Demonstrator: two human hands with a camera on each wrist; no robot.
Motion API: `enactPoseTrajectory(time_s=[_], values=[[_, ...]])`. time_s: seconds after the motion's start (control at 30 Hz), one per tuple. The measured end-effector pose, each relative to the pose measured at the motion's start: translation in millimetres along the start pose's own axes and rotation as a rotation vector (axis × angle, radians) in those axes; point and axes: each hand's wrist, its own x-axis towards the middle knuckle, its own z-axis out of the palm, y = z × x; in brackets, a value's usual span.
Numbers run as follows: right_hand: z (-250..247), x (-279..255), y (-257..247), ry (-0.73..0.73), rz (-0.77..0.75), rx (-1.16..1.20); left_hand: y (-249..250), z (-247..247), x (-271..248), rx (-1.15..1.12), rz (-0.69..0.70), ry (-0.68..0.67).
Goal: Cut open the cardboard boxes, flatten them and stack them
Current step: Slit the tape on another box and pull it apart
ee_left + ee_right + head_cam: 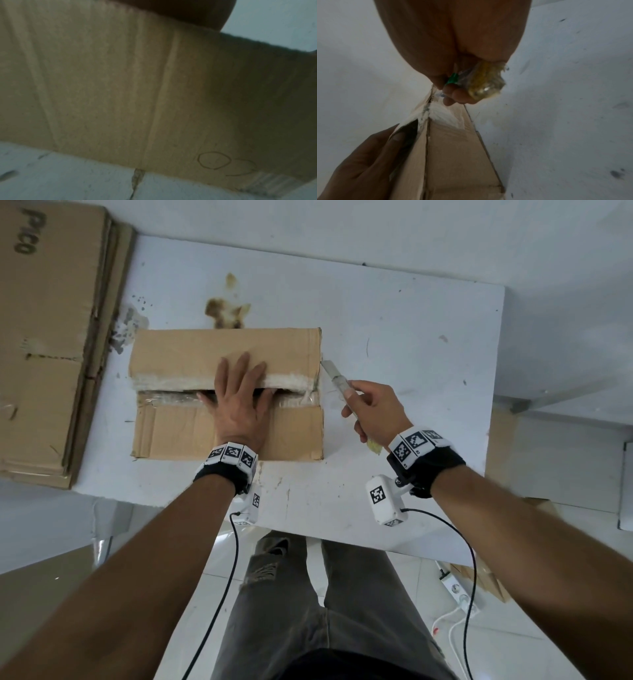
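Note:
A brown cardboard box [178,426] stands on the white table [394,330], its top seam slit open with torn tape along it. My left hand [239,392] lies flat across the seam, fingers straight, pressing the flaps down. My right hand [371,409] grips a utility knife [337,380] just right of the box, blade tip at the box's upper right edge. In the right wrist view the knife's yellow handle end [485,86] sticks out of my fist above the box end [453,155]. The left wrist view shows only the box side [120,88].
A stack of flattened cardboard [44,337] lies at the table's left edge. Brown stains [226,309] mark the table behind the box. More cardboard [500,446] and a power strip [459,590] are on the floor at the right.

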Motion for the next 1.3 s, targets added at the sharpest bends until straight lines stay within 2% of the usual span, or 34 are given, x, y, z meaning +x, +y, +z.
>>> enactPoseTrajectory(time_s=[0.13, 0.3, 0.4, 0.47, 0.57, 0.9, 1.03, 1.13, 1.3], values=[[2, 14, -6, 0.014, 0.009, 0.024, 4, -1, 1, 0.071, 0.011, 0.001], [-8, 17, -8, -0.036, 0.006, -0.016, 22, -1, 5, 0.345, 0.001, 0.039], [-13, 15, -7, -0.023, 0.007, -0.035, 35, 0, 16, 0.403, 0.111, 0.029], [-10, 17, -7, 0.028, 0.026, -0.011, 31, 4, 22, 0.339, 0.193, -0.030], [-1, 18, -7, 0.079, 0.040, 0.011, 18, 14, 24, 0.240, 0.216, -0.110], [14, 13, -16, 0.205, 0.073, 0.194, 12, 9, 30, 0.118, 0.208, -0.039], [16, -2, -43, 0.095, -0.066, 0.119, 9, -33, 34, 0.001, 0.160, 0.031], [21, -14, -74, 0.005, -0.164, 0.107, 7, -69, 29, -0.038, 0.189, 0.038], [24, -31, -114, -0.045, -0.265, 0.049, 3, -99, 21, -0.109, 0.219, 0.031]])
